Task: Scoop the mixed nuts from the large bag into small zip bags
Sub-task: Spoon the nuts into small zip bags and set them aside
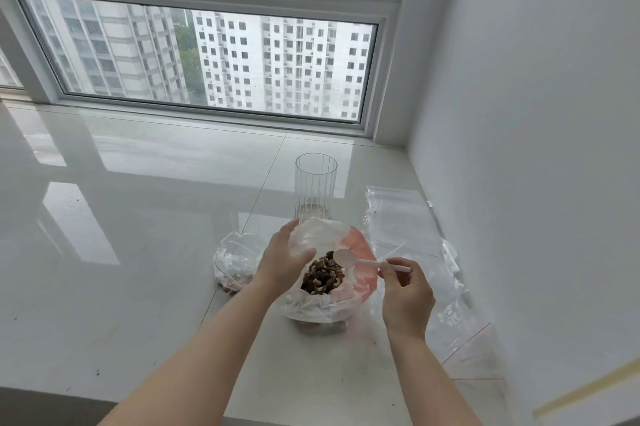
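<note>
Furthest left on the bench (138, 252) lies a small zip bag (233, 264), slumped and crumpled, with a few nuts showing in its lower part. It sits just beside the left hand (282, 261) and touches the outer side of the large bag (325, 304).

The left hand grips the near-left rim of the large bag, fingers curled over the plastic and holding the mouth open. The mixed nuts (322, 276) lie heaped inside that opening, right between the two hands.

The white plastic spoon (360, 261) lies almost level across the bag's mouth, its long axis running left to right: the bowl points left and hovers above the upper edge of the nut heap, the handle runs right into the right hand (407, 290), which pinches it between thumb and fingertips.

The judgement for the next move: the nuts lie below and slightly nearer than the spoon's bowl, so the right hand would need to tip the bowl down and draw it through the heap. The filled spoon must then cross over the left hand to reach the small bag.

Behind the large bag stands a clear ribbed glass (316, 186); further right, empty zip bags (408, 217) lie flat along the wall.
</note>
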